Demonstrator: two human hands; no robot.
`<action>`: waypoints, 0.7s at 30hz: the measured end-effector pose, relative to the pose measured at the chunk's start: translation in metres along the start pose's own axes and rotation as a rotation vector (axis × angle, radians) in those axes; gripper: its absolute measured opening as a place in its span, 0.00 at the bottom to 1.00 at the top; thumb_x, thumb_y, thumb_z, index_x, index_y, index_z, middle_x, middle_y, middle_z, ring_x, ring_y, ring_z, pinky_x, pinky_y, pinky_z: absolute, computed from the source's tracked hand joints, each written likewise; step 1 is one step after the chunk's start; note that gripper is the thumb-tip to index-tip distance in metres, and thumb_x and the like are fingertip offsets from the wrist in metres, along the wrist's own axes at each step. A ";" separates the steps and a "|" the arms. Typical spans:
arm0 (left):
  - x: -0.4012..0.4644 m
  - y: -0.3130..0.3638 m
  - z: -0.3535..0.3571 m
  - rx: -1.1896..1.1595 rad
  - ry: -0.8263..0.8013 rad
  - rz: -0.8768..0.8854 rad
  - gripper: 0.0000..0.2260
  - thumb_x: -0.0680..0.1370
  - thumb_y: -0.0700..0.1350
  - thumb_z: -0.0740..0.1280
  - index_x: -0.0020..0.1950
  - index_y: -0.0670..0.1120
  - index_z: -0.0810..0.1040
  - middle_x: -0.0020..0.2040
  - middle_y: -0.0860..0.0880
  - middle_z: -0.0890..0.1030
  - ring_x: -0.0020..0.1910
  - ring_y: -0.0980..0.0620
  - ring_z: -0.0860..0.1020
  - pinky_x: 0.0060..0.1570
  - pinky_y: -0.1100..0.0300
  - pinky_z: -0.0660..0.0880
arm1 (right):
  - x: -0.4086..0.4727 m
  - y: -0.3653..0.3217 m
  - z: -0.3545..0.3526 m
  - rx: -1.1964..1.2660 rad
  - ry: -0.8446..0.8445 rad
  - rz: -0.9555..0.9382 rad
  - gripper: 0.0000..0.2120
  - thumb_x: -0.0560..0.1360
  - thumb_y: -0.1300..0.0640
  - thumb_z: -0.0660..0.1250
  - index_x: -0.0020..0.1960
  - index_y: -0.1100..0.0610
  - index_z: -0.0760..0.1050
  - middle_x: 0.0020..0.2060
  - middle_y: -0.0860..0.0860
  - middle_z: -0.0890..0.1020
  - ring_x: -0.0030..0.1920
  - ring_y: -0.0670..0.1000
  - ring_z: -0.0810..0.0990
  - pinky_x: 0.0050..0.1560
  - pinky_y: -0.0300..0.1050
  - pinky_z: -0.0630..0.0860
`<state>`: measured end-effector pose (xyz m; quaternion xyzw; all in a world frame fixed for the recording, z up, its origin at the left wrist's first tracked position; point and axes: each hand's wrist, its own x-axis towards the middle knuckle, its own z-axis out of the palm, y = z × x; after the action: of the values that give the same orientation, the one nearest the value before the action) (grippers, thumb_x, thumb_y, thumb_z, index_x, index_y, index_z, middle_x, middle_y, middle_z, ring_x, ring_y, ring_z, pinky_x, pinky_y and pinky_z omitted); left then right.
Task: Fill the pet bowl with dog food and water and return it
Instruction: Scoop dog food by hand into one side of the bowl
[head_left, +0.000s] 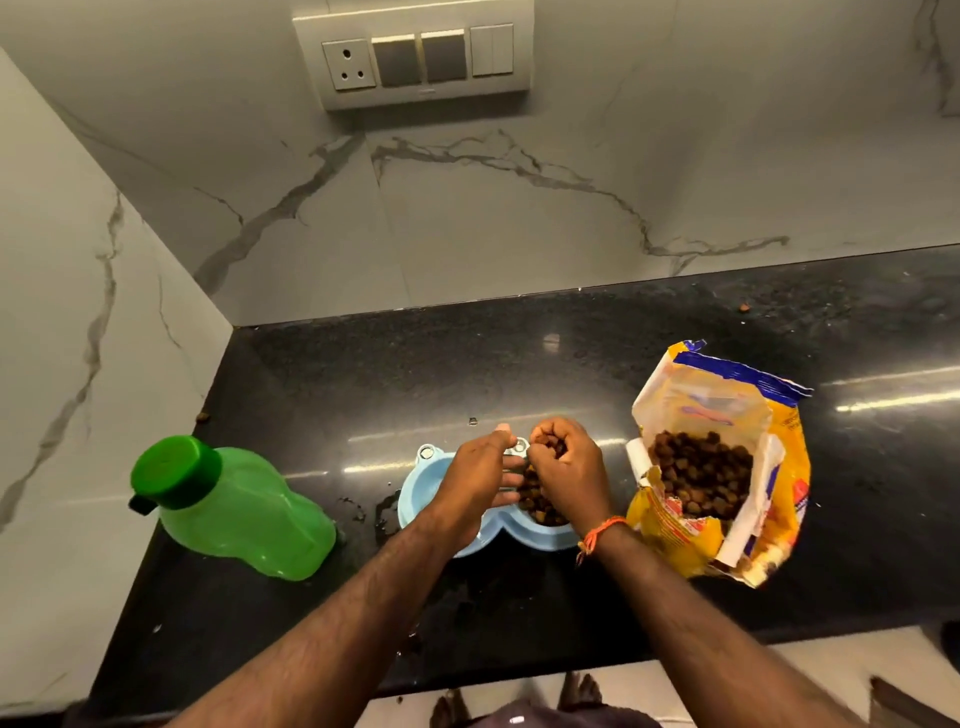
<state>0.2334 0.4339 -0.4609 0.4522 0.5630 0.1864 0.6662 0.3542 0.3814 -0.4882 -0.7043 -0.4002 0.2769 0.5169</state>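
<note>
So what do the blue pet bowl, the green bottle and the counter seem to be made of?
Pet bowl: likely moulded plastic, pale blue, smooth, with a soft sheen.
Green bottle: plastic, it seems; the body looks slightly translucent, the cap opaque.
Counter: probably polished dark stone such as granite; it is speckled and mirrors the lights in bright streaks.

A single head-worn wide-angle camera looked forward and steeply down over the black countertop, close enough that both forearms ran in from the bottom edge. The left hand and right hand sat just below the frame's middle. Beyond the hands, the marble wall rose to a switch panel at the top edge. Nearer than the hands, bare toes showed at the bottom. The wide lens bowed the counter's edges.
</note>
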 end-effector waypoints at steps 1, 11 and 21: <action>0.001 -0.002 0.001 -0.007 -0.001 0.000 0.16 0.86 0.54 0.59 0.54 0.47 0.82 0.45 0.47 0.85 0.42 0.49 0.83 0.44 0.56 0.80 | 0.000 0.005 0.000 -0.063 -0.015 -0.083 0.02 0.68 0.59 0.66 0.39 0.53 0.76 0.38 0.47 0.77 0.38 0.43 0.76 0.40 0.35 0.72; 0.004 -0.004 0.010 0.068 0.024 0.089 0.20 0.84 0.56 0.60 0.52 0.43 0.86 0.48 0.42 0.88 0.53 0.43 0.86 0.60 0.40 0.81 | -0.009 0.031 0.001 -0.388 -0.169 -0.422 0.16 0.68 0.61 0.69 0.55 0.55 0.79 0.50 0.50 0.78 0.50 0.48 0.76 0.50 0.39 0.70; 0.008 -0.011 0.013 0.302 0.140 0.222 0.24 0.78 0.61 0.57 0.42 0.45 0.84 0.41 0.45 0.86 0.47 0.42 0.84 0.53 0.39 0.80 | -0.020 0.033 -0.004 -0.540 -0.192 -0.408 0.16 0.72 0.55 0.67 0.59 0.49 0.78 0.57 0.45 0.78 0.57 0.50 0.77 0.52 0.51 0.69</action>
<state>0.2450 0.4290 -0.4749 0.5922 0.5764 0.2030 0.5253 0.3563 0.3572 -0.5189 -0.6918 -0.6383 0.1171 0.3166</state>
